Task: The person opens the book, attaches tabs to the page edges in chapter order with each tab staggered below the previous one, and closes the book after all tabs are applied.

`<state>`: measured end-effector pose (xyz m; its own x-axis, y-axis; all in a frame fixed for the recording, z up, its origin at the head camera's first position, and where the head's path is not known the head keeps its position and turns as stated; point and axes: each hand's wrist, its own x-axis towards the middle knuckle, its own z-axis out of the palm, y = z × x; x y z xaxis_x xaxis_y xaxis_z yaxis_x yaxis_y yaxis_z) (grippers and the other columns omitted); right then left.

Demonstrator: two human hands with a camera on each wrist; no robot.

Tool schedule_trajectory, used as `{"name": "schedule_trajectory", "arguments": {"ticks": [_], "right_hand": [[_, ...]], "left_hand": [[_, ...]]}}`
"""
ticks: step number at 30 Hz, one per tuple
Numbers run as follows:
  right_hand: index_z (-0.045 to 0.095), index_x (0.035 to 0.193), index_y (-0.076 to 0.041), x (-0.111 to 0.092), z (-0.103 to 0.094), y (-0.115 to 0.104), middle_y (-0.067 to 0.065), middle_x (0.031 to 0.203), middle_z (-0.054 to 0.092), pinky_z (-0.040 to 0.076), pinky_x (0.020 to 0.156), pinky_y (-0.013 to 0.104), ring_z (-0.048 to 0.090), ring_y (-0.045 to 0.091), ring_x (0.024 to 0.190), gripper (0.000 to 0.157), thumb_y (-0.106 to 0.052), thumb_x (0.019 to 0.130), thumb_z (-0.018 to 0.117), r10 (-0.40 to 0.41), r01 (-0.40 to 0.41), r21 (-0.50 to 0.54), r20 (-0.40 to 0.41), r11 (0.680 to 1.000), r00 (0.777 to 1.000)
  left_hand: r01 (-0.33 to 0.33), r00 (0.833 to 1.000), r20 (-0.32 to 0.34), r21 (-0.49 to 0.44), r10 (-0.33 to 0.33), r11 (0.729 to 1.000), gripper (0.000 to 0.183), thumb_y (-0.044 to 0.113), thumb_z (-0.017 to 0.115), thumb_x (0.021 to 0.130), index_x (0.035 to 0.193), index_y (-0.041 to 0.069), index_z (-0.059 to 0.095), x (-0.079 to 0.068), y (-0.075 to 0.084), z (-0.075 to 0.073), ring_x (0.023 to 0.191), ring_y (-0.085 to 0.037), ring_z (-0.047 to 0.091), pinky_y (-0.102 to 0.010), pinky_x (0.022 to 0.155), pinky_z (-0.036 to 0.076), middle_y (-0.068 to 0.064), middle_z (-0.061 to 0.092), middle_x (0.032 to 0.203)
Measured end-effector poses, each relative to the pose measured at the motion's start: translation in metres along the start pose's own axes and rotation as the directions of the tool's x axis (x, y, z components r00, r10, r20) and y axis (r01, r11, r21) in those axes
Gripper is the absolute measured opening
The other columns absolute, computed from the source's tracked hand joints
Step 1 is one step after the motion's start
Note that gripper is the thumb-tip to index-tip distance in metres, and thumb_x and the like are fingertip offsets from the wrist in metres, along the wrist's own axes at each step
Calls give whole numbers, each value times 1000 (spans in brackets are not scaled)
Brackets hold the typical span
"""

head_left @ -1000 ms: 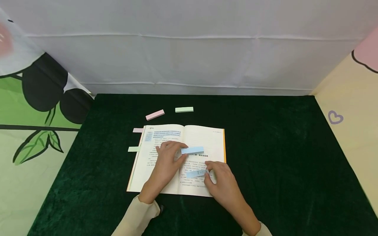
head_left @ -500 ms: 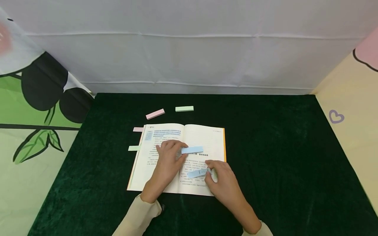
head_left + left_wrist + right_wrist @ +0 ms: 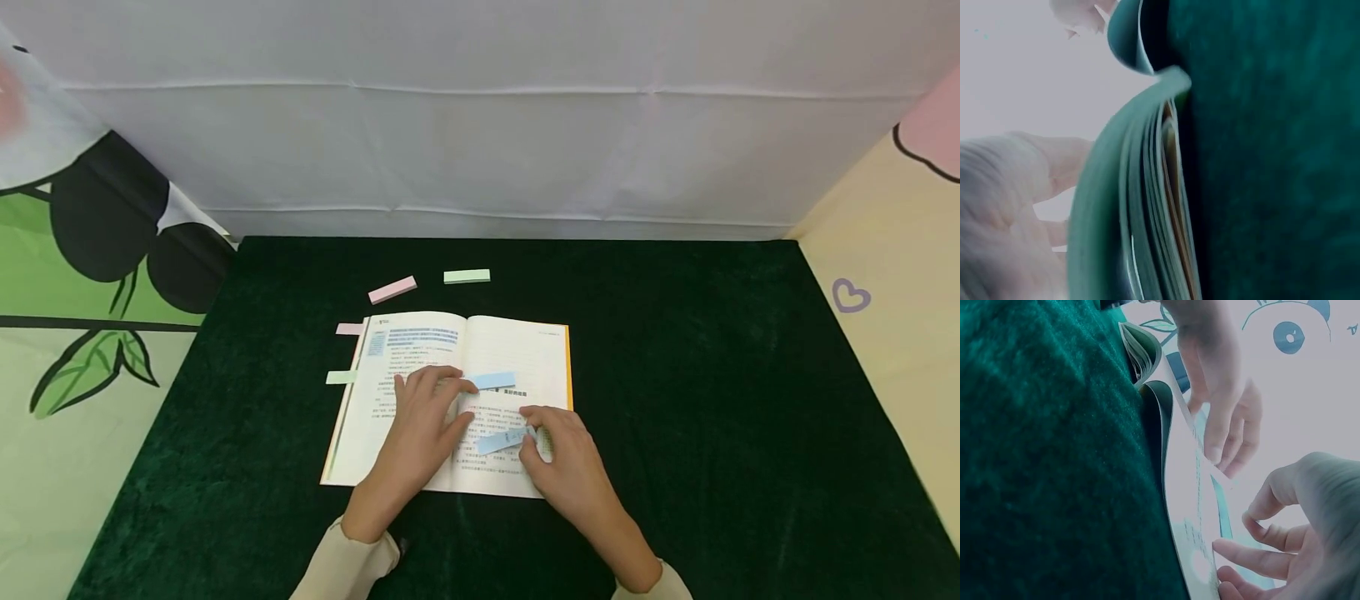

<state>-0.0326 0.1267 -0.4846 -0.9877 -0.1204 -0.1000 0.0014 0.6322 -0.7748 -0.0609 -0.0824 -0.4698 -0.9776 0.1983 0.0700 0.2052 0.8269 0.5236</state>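
Note:
An open book (image 3: 517, 342) lies with printed pages facing up. On its right page rests a blue sticky-note pad (image 3: 497, 381), and my left hand (image 3: 423, 425) reaches over the fold with its index fingertip at the pad's left end. The left thumb is apart from the pad. Lower on that page, my right hand (image 3: 566, 458) pinches the right end of a loose blue sticky strip (image 3: 497, 441) between thumb and index finger. In the right wrist view the left hand (image 3: 1225, 394) hangs over the page, with the right hand (image 3: 1304, 531) nearer the camera.
Beyond the book lie a pink sticky-note pad (image 3: 392, 289) and a green sticky-note pad (image 3: 467, 277). A pink tab (image 3: 349, 329) and a green tab (image 3: 341, 377) stick out from the book's left edge. Dark green cloth (image 3: 712, 400) covers the table.
My left hand has loosened from the blue pad, its thumb dropping away and its fingers spreading. The right hand stays nearly still with the strip, which has shifted slightly right.

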Motion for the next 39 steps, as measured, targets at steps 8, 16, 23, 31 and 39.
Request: {"name": "schedule_trajectory", "arguments": {"ticks": [8,16,23,31,39], "right_hand": [[71,100,-17,-1,0,-1,0,132,72,50,101,56,57,29,127,11,-11,95,63,6,-6,-4,-9,1000,1000],[70,98,-17,-2,1,-1,0,132,73,50,100,56,58,29,127,10,-11,95,62,7,-7,-2,-12,1000,1000],[68,96,-18,-5,-2,-2,1,135,71,48,102,56,56,29,127,9,-11,95,63,19,-19,-24,-11,1000,1000],[71,109,-16,-13,-10,0,4,129,72,50,96,50,59,26,116,13,-15,99,63,83,-84,-41,-38,996,996],[71,115,-12,-25,-23,9,11,136,67,49,99,56,58,30,119,19,-20,103,59,226,-226,10,-64,974,972]], "left_hand": [[-4,1000,-6,52,4,999,30,17,84,88,117,17,76,-20,6,1,148,-41,38,-85,116,13,-14,48,153],[-47,999,17,80,46,996,25,20,85,88,111,21,77,-35,7,1,148,-40,36,-86,114,12,-5,60,138],[-95,994,74,132,86,987,30,25,83,90,118,28,74,-39,7,3,155,-43,32,-88,111,14,1,66,136],[-88,996,52,207,79,974,23,35,77,95,116,28,78,-36,18,13,152,-53,34,-91,104,23,-3,67,133],[-7,1000,-26,223,13,975,30,44,80,91,112,22,78,-32,35,23,148,-58,35,-92,101,24,-12,66,130]]}}
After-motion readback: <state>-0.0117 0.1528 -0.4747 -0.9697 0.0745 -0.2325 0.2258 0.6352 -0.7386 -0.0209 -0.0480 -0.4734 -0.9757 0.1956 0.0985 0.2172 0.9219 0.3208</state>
